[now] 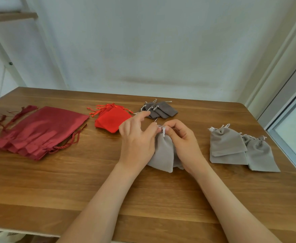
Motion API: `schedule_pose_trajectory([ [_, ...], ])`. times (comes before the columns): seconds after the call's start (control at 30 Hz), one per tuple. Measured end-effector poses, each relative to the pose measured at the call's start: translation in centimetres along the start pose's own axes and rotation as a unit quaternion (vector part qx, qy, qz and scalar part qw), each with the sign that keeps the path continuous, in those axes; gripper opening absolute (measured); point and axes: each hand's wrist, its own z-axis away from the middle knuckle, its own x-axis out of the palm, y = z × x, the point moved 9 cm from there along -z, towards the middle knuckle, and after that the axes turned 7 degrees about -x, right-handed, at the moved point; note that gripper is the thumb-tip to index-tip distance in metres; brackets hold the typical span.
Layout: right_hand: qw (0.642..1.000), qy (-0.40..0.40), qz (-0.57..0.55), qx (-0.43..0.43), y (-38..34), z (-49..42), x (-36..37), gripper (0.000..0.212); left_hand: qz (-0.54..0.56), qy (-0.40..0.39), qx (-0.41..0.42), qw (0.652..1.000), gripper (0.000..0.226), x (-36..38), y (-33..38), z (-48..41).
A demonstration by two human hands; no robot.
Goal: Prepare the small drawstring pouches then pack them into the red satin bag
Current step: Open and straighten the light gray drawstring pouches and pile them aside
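A light grey velvet pouch [163, 153] stands between my hands at the middle of the wooden table [73, 181], its neck gathered. My left hand [137, 139] pinches the white drawstring [163, 131] at the neck, with its index finger stretched out. My right hand [182, 137] pinches the same cord from the other side. A stack of dark red satin bags [38, 132] lies flat at the left. Bright red small pouches [110, 119] lie behind my left hand.
Several small dark grey pouches [159, 109] lie in a heap at the back centre. Three light grey pouches [240, 149] lie at the right, near the table's right edge and a window frame [287, 123]. A wall runs behind the table.
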Motion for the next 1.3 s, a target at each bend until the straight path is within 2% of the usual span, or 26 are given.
schedule_pose_trajectory([
  [0.17,0.996,0.09,-0.007,0.021,0.9,0.0,-1.9,0.015,0.002,0.047,-0.003,0.999,0.011,-0.5,-0.3,0.1],
  [0.43,0.992,0.115,-0.012,0.043,1.4,0.1,-2.3,0.015,0.035,0.047,-0.03,0.998,0.025,-0.9,-0.4,-0.1],
  [0.5,0.994,0.104,0.001,0.044,1.3,0.0,-2.7,0.017,0.046,0.02,-0.034,0.998,0.021,-0.5,-0.7,-0.2],
  [0.6,0.995,0.08,0.02,0.059,1.3,-0.1,-3.9,0.017,0.104,-0.067,-0.065,0.99,0.02,1.4,-1.3,-0.3],
  [0.7,0.994,0.086,0.015,0.073,0.4,-0.2,-5.6,0.017,0.182,-0.178,-0.11,0.961,0.029,3.6,-0.7,0.0],
  [0.77,0.991,0.108,0.033,0.076,-0.6,-0.2,-7.4,0.018,0.205,-0.233,-0.13,0.942,0.026,4.5,0.2,0.2],
  [0.93,0.968,0.158,0.148,0.128,-1.0,0.5,-13.5,0.018,0.135,-0.28,-0.134,0.941,0.025,5.7,1.4,0.1],
  [1.07,0.945,0.146,0.236,0.175,-0.4,1.3,-15.9,0.015,0.086,-0.326,-0.135,0.932,0.022,6.5,2.1,0.8],
  [1.17,0.931,0.135,0.303,0.155,-0.8,1.6,-16.0,0.017,0.044,-0.363,-0.146,0.919,0.027,7.1,2.1,1.7],
  [1.3,0.914,0.143,0.367,0.096,-2.0,1.8,-15.2,0.03,-0.036,-0.398,-0.182,0.898,0.041,7.6,0.4,2.9],
])
